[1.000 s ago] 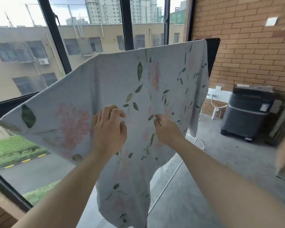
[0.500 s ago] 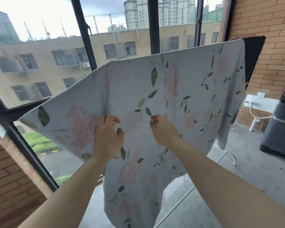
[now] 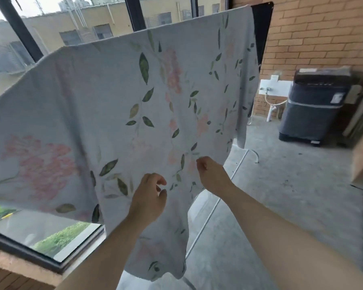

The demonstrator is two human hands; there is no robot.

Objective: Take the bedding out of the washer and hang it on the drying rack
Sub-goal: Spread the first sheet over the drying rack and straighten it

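Balcony, concrete floor (image 3: 281,216), brick wall (image 3: 323,38) on the right.

Floral sheet (image 3: 113,101), pale with pink blooms and green leaves, hangs spread over the top of the drying rack (image 3: 213,208). Its upper edge slopes down to the left. A long tail drops lower in the middle, nearly to the floor. Only a white tube and a curved foot of the rack show below the cloth.

Left hand (image 3: 150,197) is in front of the lower middle of the sheet. Its fingers (image 3: 160,181) are loosely curled, with thumb and forefinger apart and cloth showing through the gap. No fold is caught in them.

Right hand (image 3: 212,176) is just beside it, slightly higher. Fingers are curled and their tips are against the cloth. Cannot tell whether they nip it.

Dark grey washer (image 3: 314,105) stands against the wall, well apart from the rack, lid down. A black panel (image 3: 262,28) sits behind the sheet's top right corner. Window frame (image 3: 21,32) is behind the sheet.
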